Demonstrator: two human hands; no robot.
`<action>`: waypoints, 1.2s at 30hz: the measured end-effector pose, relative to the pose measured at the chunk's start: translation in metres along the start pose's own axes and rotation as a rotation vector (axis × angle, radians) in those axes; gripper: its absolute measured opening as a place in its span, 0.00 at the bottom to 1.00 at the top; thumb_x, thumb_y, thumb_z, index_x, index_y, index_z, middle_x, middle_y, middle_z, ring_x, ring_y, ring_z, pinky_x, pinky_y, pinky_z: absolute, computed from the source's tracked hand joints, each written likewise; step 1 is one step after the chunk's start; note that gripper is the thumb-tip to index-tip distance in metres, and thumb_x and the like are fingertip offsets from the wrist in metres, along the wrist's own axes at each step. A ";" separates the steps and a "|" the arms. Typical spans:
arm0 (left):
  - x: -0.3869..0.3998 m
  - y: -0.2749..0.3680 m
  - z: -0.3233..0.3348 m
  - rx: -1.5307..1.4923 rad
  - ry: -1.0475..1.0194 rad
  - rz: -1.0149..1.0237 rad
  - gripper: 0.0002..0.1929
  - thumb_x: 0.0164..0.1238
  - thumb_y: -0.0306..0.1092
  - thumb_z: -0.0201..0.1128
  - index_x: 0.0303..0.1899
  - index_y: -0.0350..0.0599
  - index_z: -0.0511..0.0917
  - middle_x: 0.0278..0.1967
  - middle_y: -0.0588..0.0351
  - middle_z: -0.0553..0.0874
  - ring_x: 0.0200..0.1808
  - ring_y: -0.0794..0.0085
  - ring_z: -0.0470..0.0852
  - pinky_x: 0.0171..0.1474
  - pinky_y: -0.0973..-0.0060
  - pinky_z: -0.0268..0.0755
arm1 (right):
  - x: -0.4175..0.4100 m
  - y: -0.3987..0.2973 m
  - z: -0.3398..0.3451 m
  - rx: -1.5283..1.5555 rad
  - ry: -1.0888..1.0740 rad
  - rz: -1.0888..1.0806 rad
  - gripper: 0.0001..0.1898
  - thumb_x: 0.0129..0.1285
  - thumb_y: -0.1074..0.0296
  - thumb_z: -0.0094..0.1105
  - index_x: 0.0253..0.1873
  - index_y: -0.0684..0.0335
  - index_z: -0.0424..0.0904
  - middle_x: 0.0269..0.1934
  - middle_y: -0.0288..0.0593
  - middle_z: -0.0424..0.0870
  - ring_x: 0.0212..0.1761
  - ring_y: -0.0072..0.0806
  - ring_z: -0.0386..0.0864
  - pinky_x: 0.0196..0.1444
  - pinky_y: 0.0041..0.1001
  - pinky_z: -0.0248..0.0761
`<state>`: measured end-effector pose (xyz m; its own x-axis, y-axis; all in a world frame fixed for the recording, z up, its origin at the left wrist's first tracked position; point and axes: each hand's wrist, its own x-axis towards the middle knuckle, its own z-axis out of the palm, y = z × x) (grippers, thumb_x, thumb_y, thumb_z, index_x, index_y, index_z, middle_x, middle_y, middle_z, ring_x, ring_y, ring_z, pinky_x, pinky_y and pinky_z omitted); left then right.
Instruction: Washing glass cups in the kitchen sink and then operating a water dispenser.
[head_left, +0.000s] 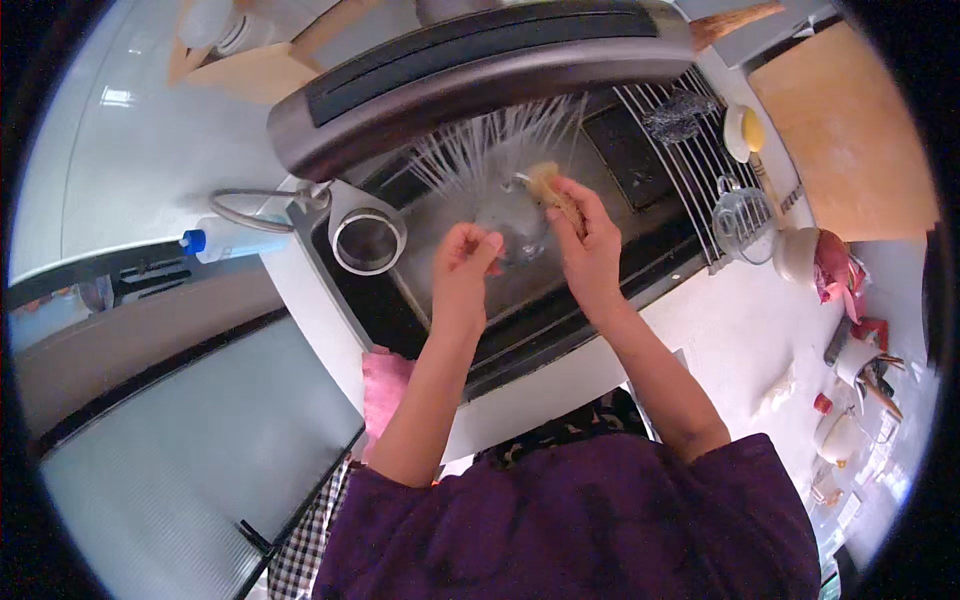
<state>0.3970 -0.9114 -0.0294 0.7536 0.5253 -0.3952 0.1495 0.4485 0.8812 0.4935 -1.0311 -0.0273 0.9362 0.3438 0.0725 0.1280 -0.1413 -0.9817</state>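
Note:
Water falls in many thin streams from a wide faucet (487, 82) into a dark kitchen sink (517, 315). Between thumb and fingers, my right hand (589, 240) grips a yellowish-tan piece that looks like a sponge or loofah (553, 191), beside the streams. My left hand (469, 262) is over the sink to the left, its fingertips curled together; whether something small is pinched there cannot be told. Splashing water blurs the area between the hands.
On the right a metal rack (675, 180) bears a steel scouring pad (681, 118) and stands next to a glass mug (744, 225) and a small dish (739, 133). At left are a round cup holder (367, 241), a blue-capped bottle (236, 240) and a pink cloth (384, 386).

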 end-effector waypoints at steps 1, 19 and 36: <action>-0.004 0.001 0.002 -0.001 -0.010 0.001 0.05 0.61 0.32 0.61 0.30 0.47 0.73 0.27 0.64 0.77 0.31 0.83 0.74 0.32 0.81 0.64 | -0.001 0.001 -0.002 -0.089 0.013 -0.031 0.14 0.62 0.73 0.54 0.53 0.65 0.73 0.43 0.44 0.81 0.45 0.30 0.79 0.47 0.24 0.70; -0.023 -0.023 -0.050 -0.513 0.005 -0.441 0.05 0.63 0.36 0.60 0.31 0.52 0.74 0.27 0.62 0.77 0.31 0.71 0.76 0.35 0.69 0.69 | 0.062 0.054 -0.081 -0.078 0.380 0.035 0.26 0.61 0.66 0.57 0.61 0.69 0.58 0.58 0.55 0.64 0.59 0.39 0.65 0.61 0.33 0.59; -0.066 -0.017 -0.064 -0.722 0.048 -0.409 0.04 0.63 0.35 0.61 0.32 0.50 0.74 0.28 0.60 0.78 0.33 0.68 0.77 0.41 0.67 0.69 | 0.144 -0.015 -0.004 -0.255 -0.174 -0.421 0.08 0.62 0.68 0.52 0.40 0.67 0.77 0.34 0.51 0.81 0.37 0.46 0.79 0.41 0.34 0.72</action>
<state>0.3034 -0.9076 -0.0352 0.6983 0.2430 -0.6733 -0.0544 0.9559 0.2886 0.6276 -0.9828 -0.0012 0.7208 0.5657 0.4005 0.5780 -0.1717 -0.7978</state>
